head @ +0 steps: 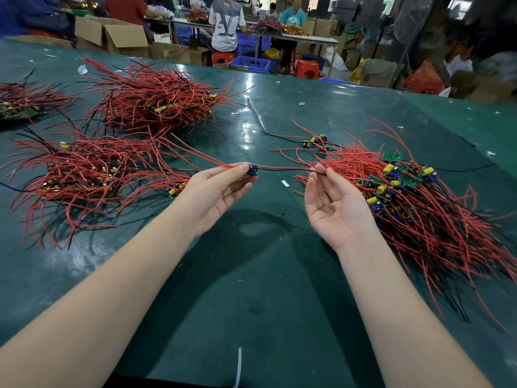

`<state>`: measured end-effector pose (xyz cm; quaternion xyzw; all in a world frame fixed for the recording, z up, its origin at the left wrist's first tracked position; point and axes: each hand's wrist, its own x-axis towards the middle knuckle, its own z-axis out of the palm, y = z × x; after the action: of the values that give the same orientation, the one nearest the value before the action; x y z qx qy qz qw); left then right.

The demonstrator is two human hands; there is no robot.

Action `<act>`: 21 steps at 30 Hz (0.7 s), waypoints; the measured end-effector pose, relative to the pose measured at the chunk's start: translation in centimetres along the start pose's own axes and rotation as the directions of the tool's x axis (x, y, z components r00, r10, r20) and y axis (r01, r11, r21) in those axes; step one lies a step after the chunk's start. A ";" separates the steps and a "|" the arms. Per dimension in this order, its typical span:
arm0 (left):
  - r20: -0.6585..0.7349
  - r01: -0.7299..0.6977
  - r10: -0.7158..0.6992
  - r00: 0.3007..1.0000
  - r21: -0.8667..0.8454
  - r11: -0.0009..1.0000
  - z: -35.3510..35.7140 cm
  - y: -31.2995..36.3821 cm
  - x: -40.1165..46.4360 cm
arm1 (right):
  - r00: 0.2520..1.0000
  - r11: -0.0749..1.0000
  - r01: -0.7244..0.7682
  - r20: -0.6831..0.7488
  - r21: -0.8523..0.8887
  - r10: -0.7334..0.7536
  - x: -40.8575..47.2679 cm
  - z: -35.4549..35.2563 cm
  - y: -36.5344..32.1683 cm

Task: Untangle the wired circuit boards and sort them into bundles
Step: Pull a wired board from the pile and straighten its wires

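Circuit board point(252, 170) with its blue capacitor sits pinched in our left hand point(216, 191), raised above the green desk point(251, 275). Our right hand point(334, 204) lies palm up, its grip pinching the board's red and black wires point(282, 168) at the fingertips. Tangled boards point(414, 197) are heaped on the right; sorted bundles point(81, 175) lie on the left, another point(156, 102) farther back.

Your table point(279, 275) is dark green. Wires point(156, 93) are red, some black. Right-side boards point(392, 156) are green, with yellow and blue parts.
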<state>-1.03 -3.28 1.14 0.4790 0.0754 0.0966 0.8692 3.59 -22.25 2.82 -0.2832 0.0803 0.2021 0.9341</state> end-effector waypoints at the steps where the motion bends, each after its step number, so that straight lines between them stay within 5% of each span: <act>1: 0.002 -0.002 0.002 1.000 0.016 1.000 0.0 -0.1 0.0 | 1.000 0.999 -0.010 0.009 0.034 0.010 0.0 0.0 -0.1; 6: -0.004 0.002 -0.002 1.000 0.022 1.000 0.0 0.0 0.1 | 0.993 0.997 -0.020 0.116 0.069 0.012 -0.1 0.2 -0.4; 21: 0.004 0.051 -0.052 0.999 0.029 0.998 0.1 -0.1 0.1 | 0.997 0.995 0.015 0.083 -0.098 -0.007 -0.1 0.0 -1.2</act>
<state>-0.92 -3.37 1.14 0.4895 0.0869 0.0719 0.8647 3.99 -23.22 3.41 -0.3208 0.0301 0.2124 0.9225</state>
